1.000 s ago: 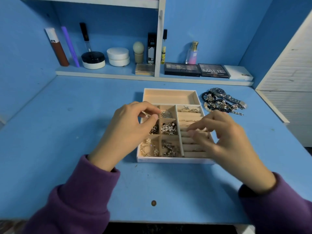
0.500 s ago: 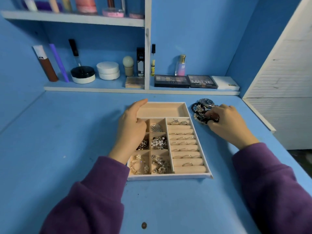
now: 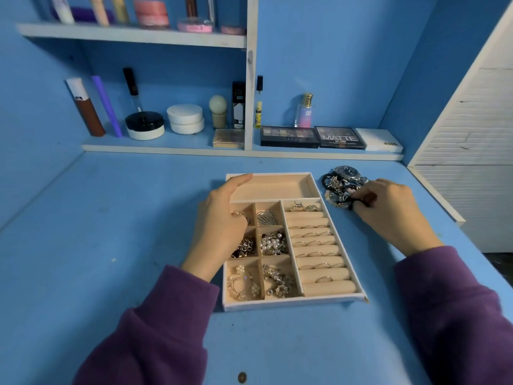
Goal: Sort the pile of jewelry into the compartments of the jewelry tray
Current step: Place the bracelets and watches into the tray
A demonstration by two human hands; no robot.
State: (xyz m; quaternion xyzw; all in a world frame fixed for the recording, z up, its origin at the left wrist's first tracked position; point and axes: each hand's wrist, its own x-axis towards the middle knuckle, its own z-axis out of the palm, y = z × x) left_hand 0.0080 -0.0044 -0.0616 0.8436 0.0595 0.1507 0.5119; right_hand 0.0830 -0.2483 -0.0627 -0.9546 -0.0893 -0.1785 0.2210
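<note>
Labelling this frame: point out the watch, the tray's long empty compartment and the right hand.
watch (image 3: 348, 172), head view, on its dial.
long compartment (image 3: 277, 188), head view, on its bare floor.
right hand (image 3: 388, 211), head view, on its back.

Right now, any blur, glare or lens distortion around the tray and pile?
Head view: even bluish light, no glare; wide-angle lens slants the upper shelf; jewelry tray reads sharp; jewelry pile is softer, partly covered by the right hand.
</note>
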